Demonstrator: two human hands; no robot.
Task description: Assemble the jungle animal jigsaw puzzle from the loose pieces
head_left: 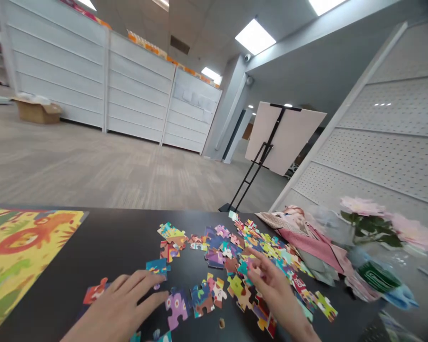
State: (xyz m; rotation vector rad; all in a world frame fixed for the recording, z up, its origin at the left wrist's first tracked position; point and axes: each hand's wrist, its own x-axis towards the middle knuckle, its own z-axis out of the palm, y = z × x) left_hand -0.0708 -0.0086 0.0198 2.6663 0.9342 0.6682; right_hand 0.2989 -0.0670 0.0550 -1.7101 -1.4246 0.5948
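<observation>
My left hand [128, 301] lies low over the black table with its fingers spread. Its fingertips are by a blue puzzle piece [157, 267] and a purple piece with eyes [177, 306]. A red piece [93, 293] shows partly from under its far side. My right hand [276, 287] is bent over the pile of loose puzzle pieces [267, 244], thumb and forefinger close around a small pinkish piece [256, 270], partly hidden by the fingers. Joined blue and brown pieces [201, 299] lie between my hands.
A yellow illustrated puzzle sheet [32, 251] covers the table's left end. At the right are folded cloths [317, 240], pink flowers [364, 206] and a green-labelled plastic package [378, 275]. Beyond the table stand an easel board [283, 137], white shelving [139, 85] and a cardboard box [39, 111].
</observation>
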